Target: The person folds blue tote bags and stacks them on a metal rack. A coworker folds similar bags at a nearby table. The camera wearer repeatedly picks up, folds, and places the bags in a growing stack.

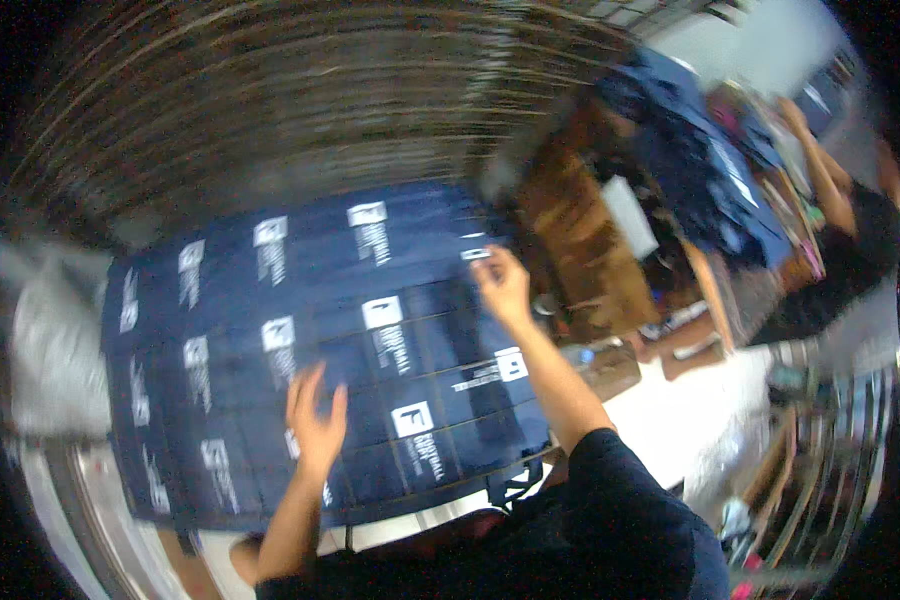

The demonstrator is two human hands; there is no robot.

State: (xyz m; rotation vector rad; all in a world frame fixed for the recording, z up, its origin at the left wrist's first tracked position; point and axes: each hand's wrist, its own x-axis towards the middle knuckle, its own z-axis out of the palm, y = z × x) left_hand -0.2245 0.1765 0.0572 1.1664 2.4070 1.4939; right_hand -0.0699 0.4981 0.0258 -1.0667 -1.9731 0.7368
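1. Navy printed fabric (320, 265) is laid toward nine o'clock; spreading seems done, the remainder unclear.
2. Left hand (317, 420) is held open, seemingly empty.
3. Right hand (506, 288) is curled at the fabric's two-o'clock edge, its hold unclear.

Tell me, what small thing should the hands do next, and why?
Perhaps press the left hand flat on the dark blue sheet, to steady it for the right hand. The left hand's fingers are spread over the sheet, while the right hand's fingertips are by a white print near its far right corner. Any grip there is too blurred to tell.
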